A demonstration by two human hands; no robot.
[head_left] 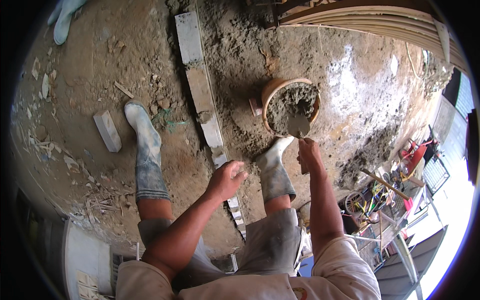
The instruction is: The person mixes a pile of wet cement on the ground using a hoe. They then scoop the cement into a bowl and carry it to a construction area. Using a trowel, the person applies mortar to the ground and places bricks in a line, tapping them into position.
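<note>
My right hand (308,156) grips the handle of a trowel (298,125), whose blade is in the wet grey mortar (292,97) filling a round tan bucket (268,114). My left hand (229,177) is held in the air with fingers loosely bent and apart, holding nothing, over a long narrow row of pale blocks (200,85) on the dirt ground. My right boot (275,170) stands just below the bucket; my left boot (142,132) is on the other side of the row.
A loose block (107,131) lies left of my boot. Stacked curved boards (365,20) edge the top right. Lumps of mortar (365,155) and rubble cover the ground. A red wheelbarrow (414,156), bicycle wheel (354,202) and tools crowd the right; a pale boot (62,25) lies top left.
</note>
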